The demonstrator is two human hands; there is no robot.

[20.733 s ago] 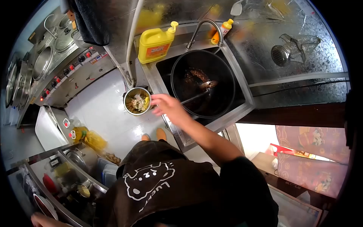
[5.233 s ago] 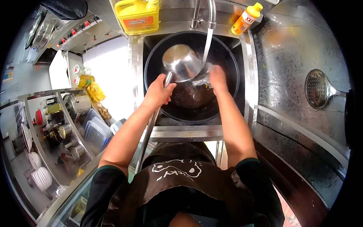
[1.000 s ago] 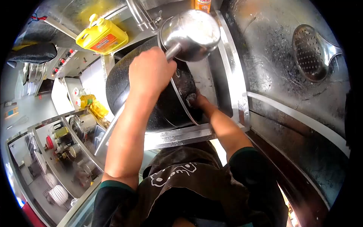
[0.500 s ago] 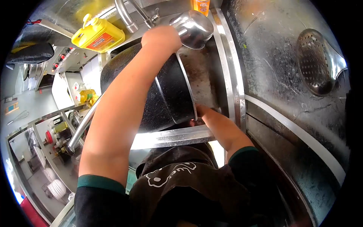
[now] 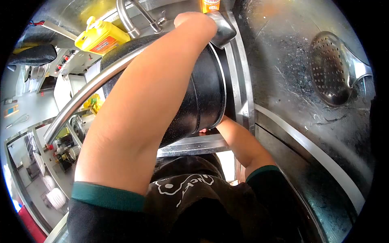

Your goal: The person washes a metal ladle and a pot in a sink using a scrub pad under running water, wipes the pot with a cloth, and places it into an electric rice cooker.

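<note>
A large black pot (image 5: 198, 97) lies tipped on its side in the metal sink (image 5: 198, 145), its mouth facing right. My left hand (image 5: 196, 22) is closed round the long handle of a steel ladle (image 5: 222, 30), above the pot's upper rim. The handle (image 5: 95, 85) runs down to the left behind my forearm. At the lower edge of the pot's mouth is my right hand (image 5: 203, 130); the rim hides most of it, and only some fingertips show below the pot. Whatever it holds is hidden.
Behind the sink stand a yellow jug (image 5: 103, 37), a faucet (image 5: 129, 22) and an orange bottle (image 5: 211, 5). A perforated skimmer (image 5: 331, 69) rests on the steel counter (image 5: 283, 69) at the right. Shelves with containers and stacked bowls (image 5: 56, 197) are at the lower left.
The pot has tipped further, its mouth swinging right, away from view. My left hand has moved up and right with the ladle. My right hand stays low at the rim, now mostly hidden.
</note>
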